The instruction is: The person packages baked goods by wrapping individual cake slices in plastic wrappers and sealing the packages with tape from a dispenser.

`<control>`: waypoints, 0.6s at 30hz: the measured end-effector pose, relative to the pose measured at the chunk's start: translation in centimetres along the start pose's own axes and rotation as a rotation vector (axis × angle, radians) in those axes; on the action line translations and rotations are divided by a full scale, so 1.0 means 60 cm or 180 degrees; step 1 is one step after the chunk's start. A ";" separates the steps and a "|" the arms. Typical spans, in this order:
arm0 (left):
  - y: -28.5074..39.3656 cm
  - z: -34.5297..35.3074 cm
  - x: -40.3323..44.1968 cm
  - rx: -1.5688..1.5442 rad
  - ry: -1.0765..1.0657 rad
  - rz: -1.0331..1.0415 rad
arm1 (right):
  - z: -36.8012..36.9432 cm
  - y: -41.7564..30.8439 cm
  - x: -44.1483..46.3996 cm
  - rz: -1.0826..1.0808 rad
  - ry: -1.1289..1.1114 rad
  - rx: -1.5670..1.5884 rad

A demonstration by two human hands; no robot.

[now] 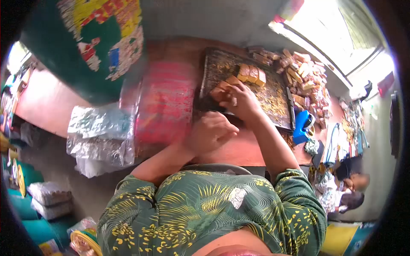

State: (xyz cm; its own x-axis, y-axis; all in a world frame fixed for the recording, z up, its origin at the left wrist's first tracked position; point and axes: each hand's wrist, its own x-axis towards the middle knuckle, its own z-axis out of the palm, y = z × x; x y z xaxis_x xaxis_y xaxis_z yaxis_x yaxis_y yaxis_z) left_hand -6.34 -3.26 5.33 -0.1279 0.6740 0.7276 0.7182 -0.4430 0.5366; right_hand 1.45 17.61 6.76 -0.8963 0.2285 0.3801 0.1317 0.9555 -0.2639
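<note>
My right hand (241,100) is over the left part of a dark tray (207,70), its fingers closed around brown, cake-like pieces (220,90). Just behind it, a short row of yellow-sided cake pieces (252,74) sits on the crumb-covered tray. Nearer my body, my left hand (213,130) hovers by the tray's front left corner, blurred, its fingers partly curled; whether it holds anything is unclear. A red, worn container (164,102) stands to the left of my left hand.
Packed pieces (305,79) are heaped right of the tray, near a blue tape dispenser (302,127). Clear plastic bags (100,138) lie at the left. A large green drum (92,51) rises behind them. Another person (341,192) is at the lower right.
</note>
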 end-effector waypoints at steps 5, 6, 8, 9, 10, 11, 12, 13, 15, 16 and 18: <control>-0.046 -0.233 -0.055 0.3138 0.1405 -0.0995 | 0.010 -0.005 -0.005 0.0057 -0.0143 -0.0203; -0.071 -0.259 -0.077 0.3464 0.1432 -0.1449 | 0.010 -0.022 -0.008 0.0060 -0.0135 -0.0437; -0.095 -0.292 -0.110 0.3719 0.1239 -0.2070 | 0.022 -0.033 -0.013 0.0243 -0.0168 -0.0617; -0.099 -0.303 -0.117 0.3657 0.1027 -0.2217 | 0.031 -0.030 -0.014 0.0282 -0.0110 -0.0676; -0.101 -0.311 -0.115 0.3589 0.0809 -0.2357 | 0.039 -0.027 -0.013 0.0327 -0.0051 -0.0738; -0.104 -0.320 -0.111 0.3291 0.0736 -0.2527 | 0.045 -0.026 -0.015 0.0379 -0.0002 -0.0801; -0.101 -0.328 -0.101 0.2987 0.0650 -0.2701 | 0.038 -0.034 -0.015 0.0462 -0.0034 -0.0619; -0.095 -0.331 -0.091 0.2682 0.0559 -0.2871 | 0.030 -0.041 -0.015 0.0430 -0.0080 -0.0672; -0.062 -0.308 -0.060 0.2309 0.0522 -0.2323 | 0.017 -0.053 -0.014 0.0357 -0.0152 -0.0781; -0.025 -0.282 -0.032 0.2146 0.0381 -0.1925 | 0.020 -0.056 -0.018 0.0290 0.0023 -0.0948; 0.023 -0.207 0.009 0.1729 0.0083 -0.0834 | 0.026 -0.050 -0.016 0.0255 -0.0038 -0.0686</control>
State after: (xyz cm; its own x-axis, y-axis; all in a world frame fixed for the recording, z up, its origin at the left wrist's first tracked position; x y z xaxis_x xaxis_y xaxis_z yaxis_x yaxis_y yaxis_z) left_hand -13.91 -10.83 11.79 -0.3596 0.7021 0.6146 0.9063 0.1060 0.4092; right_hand 1.26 14.21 5.81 -0.8841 0.3042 0.3546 0.2889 0.9524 -0.0969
